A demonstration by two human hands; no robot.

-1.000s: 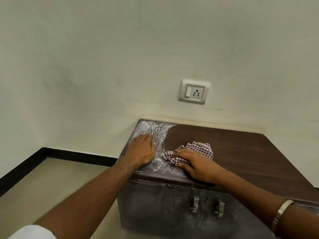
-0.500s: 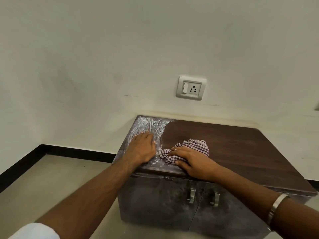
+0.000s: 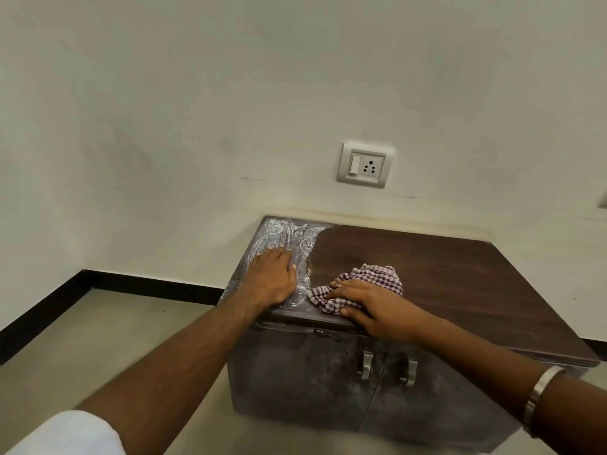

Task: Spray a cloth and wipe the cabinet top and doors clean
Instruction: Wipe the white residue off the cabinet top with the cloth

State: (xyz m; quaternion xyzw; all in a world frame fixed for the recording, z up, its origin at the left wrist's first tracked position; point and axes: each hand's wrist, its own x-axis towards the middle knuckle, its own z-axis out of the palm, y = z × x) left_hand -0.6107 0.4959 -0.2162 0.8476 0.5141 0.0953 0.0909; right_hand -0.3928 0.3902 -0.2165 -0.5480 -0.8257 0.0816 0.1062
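A low dark wooden cabinet [image 3: 460, 274] stands against the wall, its left end streaked with white dust smears [image 3: 285, 239]. My left hand [image 3: 271, 279] lies flat, fingers together, on that smeared part near the left front corner. My right hand [image 3: 371, 305] presses a crumpled maroon-and-white checked cloth [image 3: 371, 279] onto the top near the front edge. The two dusty doors [image 3: 328, 382] below carry metal handles [image 3: 366, 364]. No spray bottle shows.
A white switch-and-socket plate [image 3: 366, 164] sits on the wall above the cabinet. A black skirting [image 3: 131, 284] runs along the wall base over a beige floor [image 3: 82, 349]. A metal bangle [image 3: 542, 387] circles my right wrist.
My right hand and the cloth stay near the front edge with slight shifts. The left hand keeps its place. The view has tilted a little, showing more of the cabinet front.
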